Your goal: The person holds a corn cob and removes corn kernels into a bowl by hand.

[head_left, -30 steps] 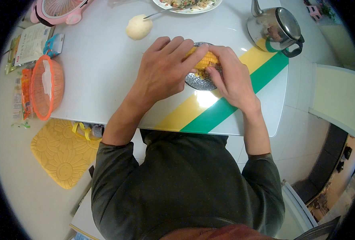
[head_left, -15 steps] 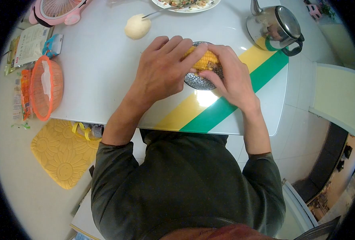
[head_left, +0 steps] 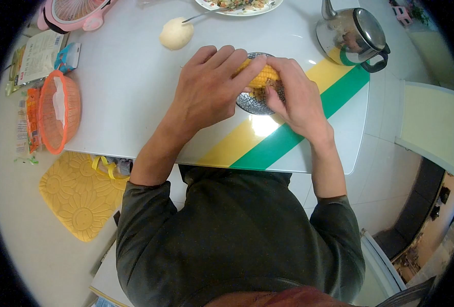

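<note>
A yellow corn cob is held between both hands above a small black-and-white crackle-patterned bowl. My left hand wraps around the cob's left part, its fingers curled over the top. My right hand grips the right end, with the thumb pressed against the kernels on the near side. Part of that end looks stripped and brownish. Both palms hide much of the cob, and the hands cover the bowl's sides. Some bits of corn seem to lie in the bowl, though they are hard to make out.
Behind the hands are a pale round bun and a plate of food with a utensil. A steel kettle stands at right. At left are an orange basket, food packets and a pink fan.
My right thumb has shifted slightly up and right along the cob's stripped end, bending more. My left hand stays in place.
</note>
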Demonstrator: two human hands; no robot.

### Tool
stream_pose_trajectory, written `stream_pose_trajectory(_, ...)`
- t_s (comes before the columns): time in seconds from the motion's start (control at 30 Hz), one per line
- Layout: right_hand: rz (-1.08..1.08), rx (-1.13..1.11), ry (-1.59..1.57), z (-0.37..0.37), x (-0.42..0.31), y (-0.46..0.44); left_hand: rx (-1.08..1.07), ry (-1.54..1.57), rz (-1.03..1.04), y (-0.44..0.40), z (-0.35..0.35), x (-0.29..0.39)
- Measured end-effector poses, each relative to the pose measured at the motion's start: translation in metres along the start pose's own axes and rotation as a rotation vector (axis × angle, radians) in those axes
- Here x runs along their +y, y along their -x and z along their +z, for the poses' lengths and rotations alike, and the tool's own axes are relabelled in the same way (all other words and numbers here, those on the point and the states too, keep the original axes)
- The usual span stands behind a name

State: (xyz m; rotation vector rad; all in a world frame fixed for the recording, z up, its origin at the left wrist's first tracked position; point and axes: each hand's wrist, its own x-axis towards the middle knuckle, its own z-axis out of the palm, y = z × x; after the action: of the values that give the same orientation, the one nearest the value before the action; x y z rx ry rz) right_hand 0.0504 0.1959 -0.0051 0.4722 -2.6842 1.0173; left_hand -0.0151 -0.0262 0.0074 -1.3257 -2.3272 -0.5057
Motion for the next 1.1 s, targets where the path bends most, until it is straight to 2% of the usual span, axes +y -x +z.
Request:
stream_pose_trajectory(0.37,-0.003,-0.015,0.024,-0.0025,-0.0010,-0.0009,0.019,0.011,0.009,-0.0001,0.0001,0.0002)
stream_pose_trajectory(0.47,-0.008,-0.009,0.048,-0.0012,-0.0023,-0.0009,-0.106,0.005,-0.049,0.0051,0.0004,0.0000)
stream_pose_trajectory(0.57,-0.016,0.003,0.072,-0.0001,-0.0030,-0.0009,-0.119,-0.010,-0.051,0.0045,-0.0004,0.0003)
stream_pose_trajectory(0.97,0.007,-0.048,0.055,-0.0051,-0.0025,0.0011,0.009,0.003,0.021,0.0006,0.0012,-0.0014)
stream_pose_trajectory(1.1,-0.057,-0.007,0.004,-0.0034,-0.0032,0.0003,-0.110,0.001,-0.062,0.0032,-0.0047,-0.0010)
